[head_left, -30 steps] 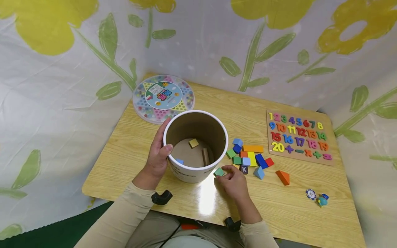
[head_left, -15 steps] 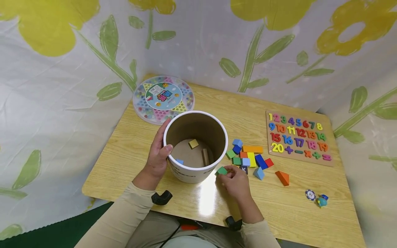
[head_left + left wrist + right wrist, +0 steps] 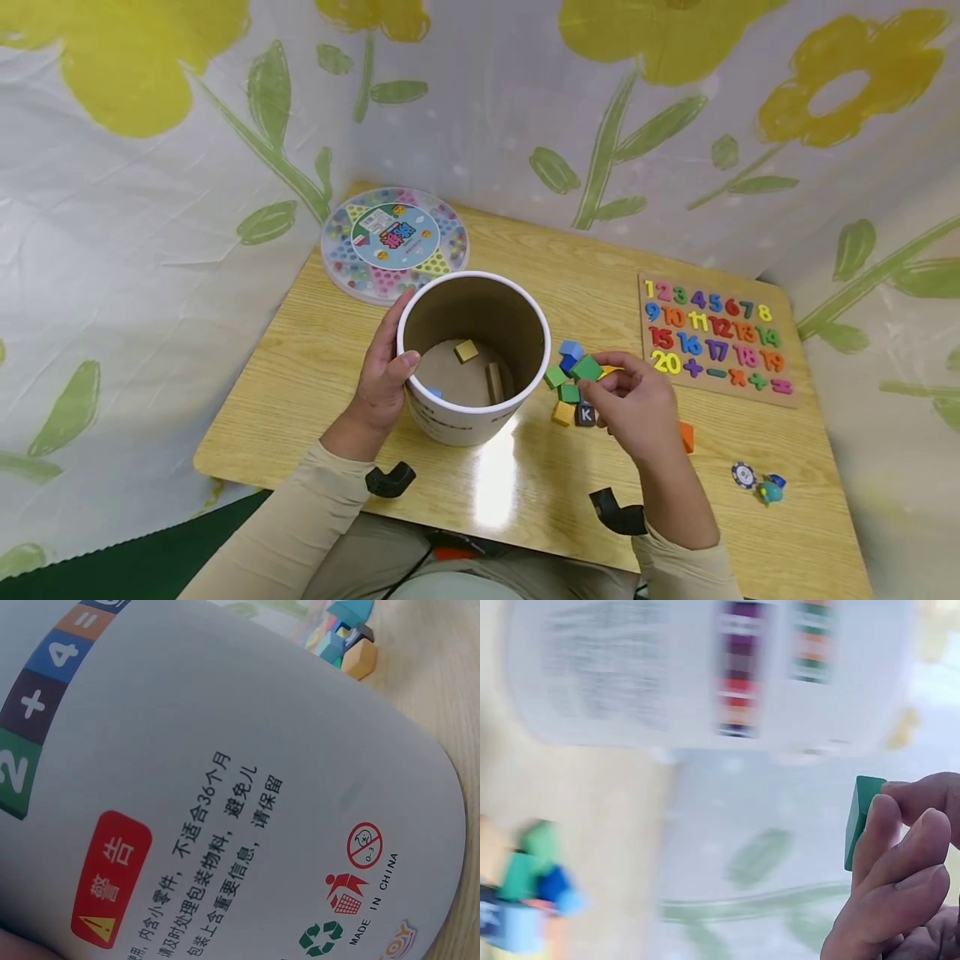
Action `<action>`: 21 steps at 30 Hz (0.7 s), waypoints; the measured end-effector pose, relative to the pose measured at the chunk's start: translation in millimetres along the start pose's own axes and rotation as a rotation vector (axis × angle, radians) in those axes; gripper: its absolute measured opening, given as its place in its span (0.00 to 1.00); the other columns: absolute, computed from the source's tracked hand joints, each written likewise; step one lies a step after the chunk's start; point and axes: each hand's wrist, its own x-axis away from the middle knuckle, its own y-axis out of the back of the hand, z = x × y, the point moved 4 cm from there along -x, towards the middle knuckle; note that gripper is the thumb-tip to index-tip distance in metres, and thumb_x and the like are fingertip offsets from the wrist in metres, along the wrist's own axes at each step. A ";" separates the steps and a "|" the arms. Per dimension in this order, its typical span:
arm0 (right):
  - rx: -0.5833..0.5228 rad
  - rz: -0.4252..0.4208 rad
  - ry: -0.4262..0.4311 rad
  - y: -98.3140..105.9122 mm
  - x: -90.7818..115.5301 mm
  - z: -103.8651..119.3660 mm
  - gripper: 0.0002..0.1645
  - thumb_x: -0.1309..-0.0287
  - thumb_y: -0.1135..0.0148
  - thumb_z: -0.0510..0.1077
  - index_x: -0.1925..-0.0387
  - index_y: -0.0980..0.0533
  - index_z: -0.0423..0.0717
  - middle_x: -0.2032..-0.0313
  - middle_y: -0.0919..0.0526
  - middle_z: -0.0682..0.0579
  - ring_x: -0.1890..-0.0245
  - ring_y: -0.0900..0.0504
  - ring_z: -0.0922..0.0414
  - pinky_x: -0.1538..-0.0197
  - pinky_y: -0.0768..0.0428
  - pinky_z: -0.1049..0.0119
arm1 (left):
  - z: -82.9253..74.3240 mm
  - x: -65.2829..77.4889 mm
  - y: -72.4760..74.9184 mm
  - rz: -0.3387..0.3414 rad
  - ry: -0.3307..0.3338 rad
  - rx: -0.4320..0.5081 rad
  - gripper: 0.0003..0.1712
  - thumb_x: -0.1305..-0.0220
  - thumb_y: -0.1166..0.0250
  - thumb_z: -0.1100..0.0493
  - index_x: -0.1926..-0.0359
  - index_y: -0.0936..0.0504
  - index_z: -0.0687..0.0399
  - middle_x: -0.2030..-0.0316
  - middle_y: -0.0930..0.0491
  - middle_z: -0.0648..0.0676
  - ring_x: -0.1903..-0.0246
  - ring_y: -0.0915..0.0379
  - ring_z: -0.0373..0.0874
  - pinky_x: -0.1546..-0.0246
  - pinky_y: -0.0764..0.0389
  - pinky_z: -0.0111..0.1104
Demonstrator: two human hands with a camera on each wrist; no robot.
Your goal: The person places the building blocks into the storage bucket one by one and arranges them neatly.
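Observation:
A white cylindrical bucket (image 3: 450,423) stands on the table, its mouth facing up. My left hand (image 3: 378,392) grips its left side, thumb over the rim. Inside lie a yellowish cube (image 3: 466,351), a brown bar (image 3: 494,383) and a partly hidden blue piece (image 3: 433,392). To the right, my right hand (image 3: 633,404) pinches a green block (image 3: 587,367) between thumb and fingers, raised over the loose blocks. Below it are a dark K cube (image 3: 586,415), an orange-yellow cube (image 3: 562,413) and green blocks (image 3: 555,377). The left wrist view is mostly the bucket's printed wall (image 3: 300,735).
A number board (image 3: 716,333) lies at the back right, a round marble-game disc (image 3: 395,242) at the back left. Near the right edge are a round chip (image 3: 743,475) and a small teal toy (image 3: 770,490). An orange block (image 3: 687,437) shows beside my right wrist.
My right hand has lifted the green block from beside the bucket and carried it right and away from me, over the other blocks. My left hand has stayed on the bucket.

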 end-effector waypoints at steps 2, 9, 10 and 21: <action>-0.007 -0.021 0.056 8.7 4.3 18.5 0.20 0.49 0.31 0.46 0.53 0.23 0.49 0.75 0.22 0.45 0.85 0.24 0.50 0.79 0.23 0.60 | -0.8 0.3 -0.1 0.002 0.004 -0.004 0.44 0.47 0.48 0.55 0.27 0.48 0.44 0.31 0.45 0.53 0.33 0.54 0.60 0.39 0.43 0.48; -0.035 -0.047 0.244 18.0 10.8 71.1 0.19 0.50 0.31 0.41 0.54 0.21 0.48 0.77 0.21 0.47 0.87 0.26 0.51 0.82 0.24 0.61 | -1.7 0.6 1.6 0.011 0.005 -0.025 0.43 0.46 0.47 0.54 0.27 0.48 0.40 0.30 0.46 0.53 0.33 0.55 0.61 0.39 0.45 0.53; -0.045 -0.042 0.261 16.4 10.4 76.8 0.18 0.50 0.31 0.40 0.54 0.21 0.48 0.77 0.22 0.47 0.87 0.27 0.51 0.82 0.24 0.61 | -1.7 0.7 1.8 0.011 0.005 -0.025 0.43 0.46 0.47 0.54 0.27 0.48 0.40 0.30 0.46 0.53 0.33 0.55 0.61 0.39 0.45 0.53; -0.042 0.104 0.268 -26.4 -6.1 95.1 0.19 0.51 0.30 0.43 0.54 0.21 0.50 0.76 0.20 0.46 0.86 0.25 0.50 0.82 0.24 0.61 | -2.6 1.8 -0.7 0.020 -0.013 0.010 0.43 0.46 0.50 0.57 0.27 0.48 0.44 0.30 0.46 0.54 0.33 0.55 0.62 0.40 0.41 0.48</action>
